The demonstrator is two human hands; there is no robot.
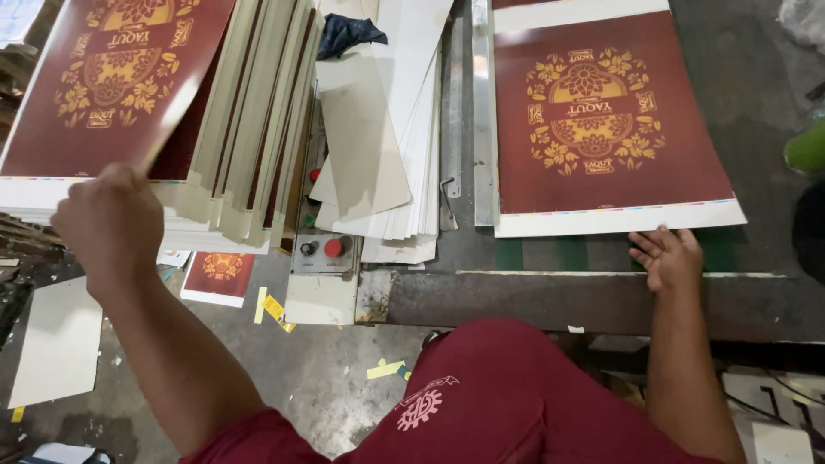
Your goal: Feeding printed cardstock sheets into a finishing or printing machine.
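Just beyond right hand: printed sheet.

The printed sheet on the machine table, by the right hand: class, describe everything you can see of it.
The dark red printed card sheet lies flat on the grey metal machine table. It carries a gold floral emblem in the middle and has a white margin along its near edge. The right hand, open, rests fingertips at that near edge. A metal guide rail runs along its left side.

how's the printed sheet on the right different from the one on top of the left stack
The right sheet lies alone and flat on the machine bed; the left sheet tops a tall stack. The right hand rests at the right sheet's near edge; the left hand lifts the left sheet's corner. Both show the same maroon and gold floral print.
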